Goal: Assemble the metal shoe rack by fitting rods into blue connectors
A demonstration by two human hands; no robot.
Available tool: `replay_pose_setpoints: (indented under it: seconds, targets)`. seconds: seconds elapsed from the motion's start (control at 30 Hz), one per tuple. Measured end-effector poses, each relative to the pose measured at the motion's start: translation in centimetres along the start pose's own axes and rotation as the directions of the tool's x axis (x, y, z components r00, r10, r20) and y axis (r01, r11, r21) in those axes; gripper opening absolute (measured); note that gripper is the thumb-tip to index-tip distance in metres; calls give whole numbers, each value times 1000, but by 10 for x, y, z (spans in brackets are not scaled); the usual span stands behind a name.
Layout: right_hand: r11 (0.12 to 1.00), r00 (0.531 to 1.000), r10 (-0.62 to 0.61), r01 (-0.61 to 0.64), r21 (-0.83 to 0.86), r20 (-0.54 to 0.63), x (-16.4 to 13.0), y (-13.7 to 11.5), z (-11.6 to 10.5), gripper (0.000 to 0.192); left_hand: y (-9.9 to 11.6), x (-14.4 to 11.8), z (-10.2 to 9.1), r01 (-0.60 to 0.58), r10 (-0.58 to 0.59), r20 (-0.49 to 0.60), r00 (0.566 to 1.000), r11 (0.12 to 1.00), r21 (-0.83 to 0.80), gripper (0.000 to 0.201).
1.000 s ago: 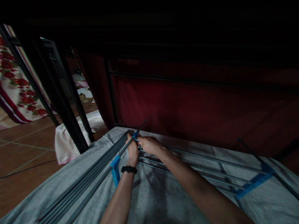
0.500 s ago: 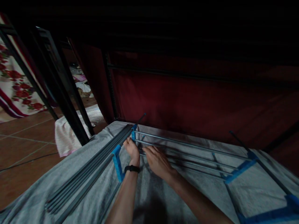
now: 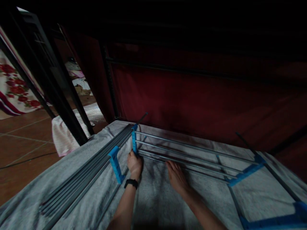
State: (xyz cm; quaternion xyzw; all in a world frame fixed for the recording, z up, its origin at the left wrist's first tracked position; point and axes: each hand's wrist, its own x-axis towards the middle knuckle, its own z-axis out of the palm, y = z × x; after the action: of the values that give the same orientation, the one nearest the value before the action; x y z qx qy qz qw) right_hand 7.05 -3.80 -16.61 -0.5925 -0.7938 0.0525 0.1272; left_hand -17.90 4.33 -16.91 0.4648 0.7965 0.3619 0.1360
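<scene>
A rack frame of thin grey metal tubes [image 3: 187, 151] and blue plastic brackets lies on grey cloth. My left hand [image 3: 134, 163] is closed around the lower end of the far-left blue bracket [image 3: 134, 140], where the lowest tubes meet it. Its fingertips are partly hidden. With fingers extended, my right hand [image 3: 177, 177] rests its tips at the lowest tube, without wrapping around it. Nearer me on the left stands a second blue bracket [image 3: 116, 166]. Another bracket [image 3: 247, 174] holds the tubes' right ends.
Several loose grey tubes [image 3: 83, 175] lie in a bundle on the left of the cloth [image 3: 153, 198]. Dark metal posts [image 3: 64, 111] rise at the left. Behind the rack hangs a dark red sheet [image 3: 182, 99]. A blue bracket [image 3: 275, 222] lies at lower right.
My left hand has moved down the far-left bracket to its lower end. My right hand has shifted right and away from the left one. The view has tilted slightly.
</scene>
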Motion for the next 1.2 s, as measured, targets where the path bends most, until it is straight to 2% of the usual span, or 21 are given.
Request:
replay_pose_setpoints:
  seconds: [0.13,0.3,0.43,0.6,0.93,1.2]
  targets:
    - [998,998,57,-56,-35,11,12,7,8,55,-5,0,2,3,-7,29,1000,990,140,34]
    - [995,995,89,-87,-42,36,27,9,10,51,-7,-2,6,2,-3,5,1000,984,179,29]
    - [997,995,75,-76,16,65,32,8,12,43,-9,-2,4,-5,5,0,1000,982,187,27]
    - [994,998,67,-68,83,18,28,11,14,35,-10,-1,0,-10,8,12,1000,980,197,18]
    - [990,996,22,-9,142,-86,23,21,22,32,-8,-4,2,-22,7,72,997,978,206,16]
    - [985,999,5,4,172,-49,23,23,21,37,-9,-5,2,-40,26,79,996,983,182,19]
